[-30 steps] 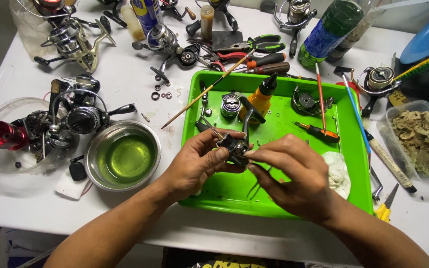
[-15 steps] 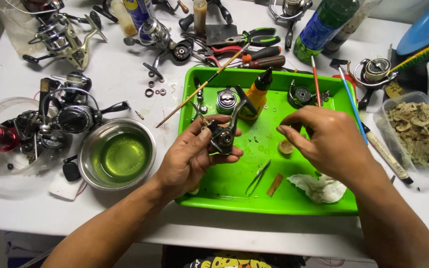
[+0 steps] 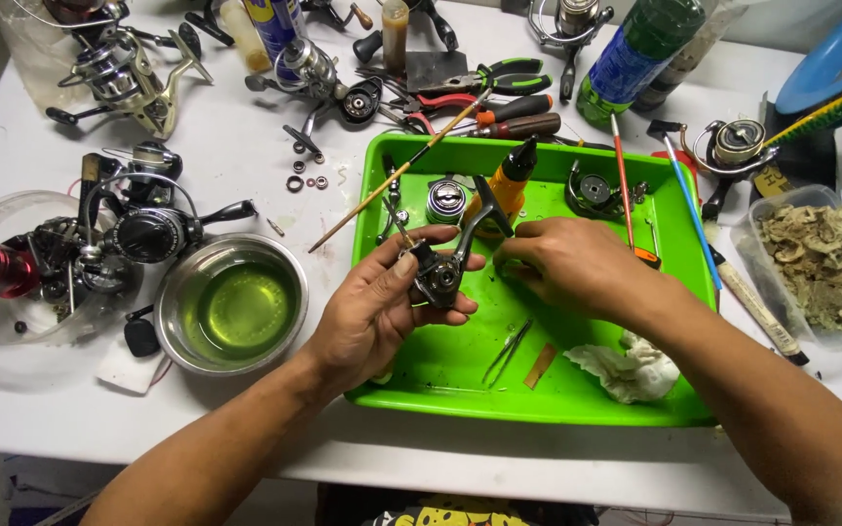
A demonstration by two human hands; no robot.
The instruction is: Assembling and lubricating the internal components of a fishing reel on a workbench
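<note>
While the left hand (image 3: pixel 382 307) cradles a dark fishing reel body (image 3: pixel 438 278) over the left half of the green tray (image 3: pixel 577 399), the right hand (image 3: pixel 567 265) sits just to the right of it, fingertips pointing left toward the reel. The reel body lies directly between the two hands, touching the left palm and fingers; its slim metal arm (image 3: pixel 479 214) runs up and to the right, so the long axis leans from lower left to upper right, away from the person. The left hand is the nearer one: it is closed around the reel body, thumb on top and fingers curled beneath. The right hand is narrowed into a pinch, fingers drawn together low over the tray floor near the reel; whether it grips a small part I cannot tell, as the fingertips hide it.

Behind the hands in the tray stand an orange bottle with a black nozzle (image 3: pixel 507 185) and a round spool (image 3: pixel 445 202). Tweezers (image 3: pixel 507 353) and a crumpled white cloth (image 3: pixel 626 368) lie nearer the person. On the white desk (image 3: pixel 246 127) to the left of the tray sits a steel bowl of yellow-green liquid (image 3: pixel 234 304), with other reels and tools scattered around.
</note>
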